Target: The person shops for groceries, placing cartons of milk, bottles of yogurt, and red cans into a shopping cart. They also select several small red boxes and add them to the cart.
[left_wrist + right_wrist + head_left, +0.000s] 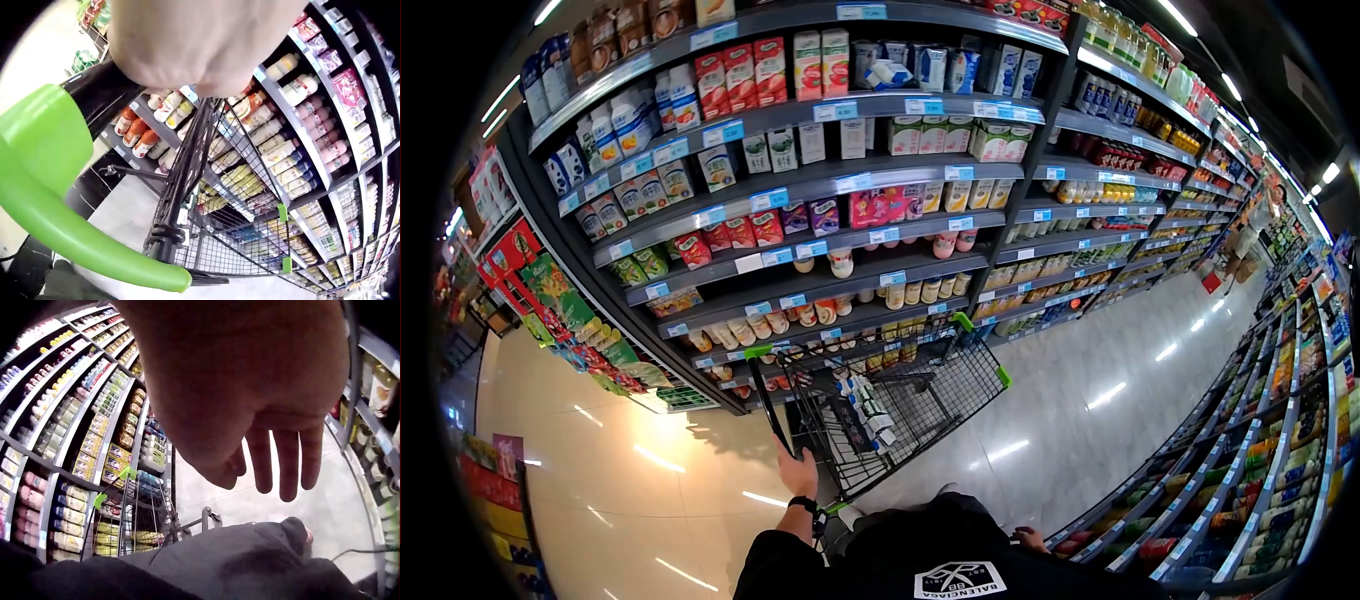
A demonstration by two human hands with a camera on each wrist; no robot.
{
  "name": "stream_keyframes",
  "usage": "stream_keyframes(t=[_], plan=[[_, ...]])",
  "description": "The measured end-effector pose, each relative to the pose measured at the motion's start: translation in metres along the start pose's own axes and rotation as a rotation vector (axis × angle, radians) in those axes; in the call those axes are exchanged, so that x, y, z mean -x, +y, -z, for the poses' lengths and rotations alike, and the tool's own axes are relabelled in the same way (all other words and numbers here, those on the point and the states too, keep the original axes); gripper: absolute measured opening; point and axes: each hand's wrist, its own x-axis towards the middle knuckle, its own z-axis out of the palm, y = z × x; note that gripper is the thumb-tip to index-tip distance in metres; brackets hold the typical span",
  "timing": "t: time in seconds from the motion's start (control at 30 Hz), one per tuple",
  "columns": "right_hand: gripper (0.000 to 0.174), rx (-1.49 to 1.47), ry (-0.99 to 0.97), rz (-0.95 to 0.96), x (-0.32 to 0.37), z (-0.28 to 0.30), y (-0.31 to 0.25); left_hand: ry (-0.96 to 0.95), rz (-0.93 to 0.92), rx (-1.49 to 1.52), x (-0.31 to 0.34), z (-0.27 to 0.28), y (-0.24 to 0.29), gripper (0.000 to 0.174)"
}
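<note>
My left hand (797, 472) grips the black handle of a shopping cart (945, 400); a dark band circles that wrist. In the left wrist view, the hand (203, 44) lies over the black handle bar (103, 94), beside a bright green end piece (47, 134). Inside the wire basket lie white, blue and black packages (870, 410). My right hand (256, 406) hangs at my side, fingers loosely extended downward and holding nothing. In the head view, only part of the right hand (1030, 540) shows, near my body.
Tall shelves (800, 190) of cartons and bottles run along the cart's far side. Another stocked shelf (1200, 490) stands close on my right. Grey floor (1080, 400) stretches down the aisle, where a person (1255, 220) stands near boxes. Hanging snack packets (565, 300) cover the shelf end.
</note>
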Motion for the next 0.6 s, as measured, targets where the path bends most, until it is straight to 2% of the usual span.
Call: stream_keyframes(t=[0.07,0.17,0.2,0.27,0.33,0.4,0.6], plan=[[0.048,0.051,0.0,0.021,-0.007,0.027,-0.003,-0.044,0.019,-0.01,0.005,-0.004,0.003,0.093],[0.046,0.131,0.116,0.046,-0.014,0.06,-0.024,-0.033,0.017,-0.057,0.015,-0.009,0.014,0.093],[0.046,0.095,0.052,0.003,-0.021,0.081,-0.031,-0.042,0.027,-0.076,0.019,-0.01,0.021,0.093],[0.046,0.059,0.123,-0.027,-0.025,0.1,-0.053,-0.007,0.021,-0.104,0.025,-0.016,0.028,0.095],[0.046,0.301,0.034,0.129,-0.036,0.119,-0.071,-0.029,0.062,-0.191,0.031,-0.023,0.033,0.097],[0.044,0.075,0.145,-0.012,-0.043,0.139,-0.099,-0.025,0.067,-0.191,0.035,-0.027,0.037,0.098],[0.04,0.054,0.173,0.082,-0.056,0.14,-0.154,-0.004,0.089,-0.191,0.047,-0.049,0.063,0.1]])
